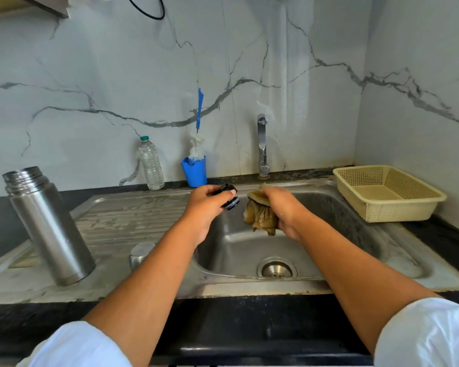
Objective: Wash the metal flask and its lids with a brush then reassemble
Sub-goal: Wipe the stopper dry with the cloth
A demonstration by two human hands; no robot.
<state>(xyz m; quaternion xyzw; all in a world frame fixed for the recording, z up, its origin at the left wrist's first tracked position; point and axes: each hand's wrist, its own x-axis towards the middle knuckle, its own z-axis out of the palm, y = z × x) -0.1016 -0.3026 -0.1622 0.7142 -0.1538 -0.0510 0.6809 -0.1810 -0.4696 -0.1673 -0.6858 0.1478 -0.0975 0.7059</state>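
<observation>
From the head view, the metal flask stands upright on the left end of the sink's drainboard, near the front edge of the worktop; its long axis runs vertical, the open threaded mouth up, and it seems to lean left in the wide lens; the left hand is held over the left rim of the sink, its fingers curled round a black inner lid whose ringed end points right and slightly down, most of it hidden by the fingers; the right hand, just beside it over the basin, grips a bunched yellowish cloth that hangs from its fist; a rounded metal cap sits on the drainboard by the basin's front-left corner, partly covered by the left forearm and blurred; along the back edge stand a blue cup holding the brush, handle up, and a clear plastic bottle.
</observation>
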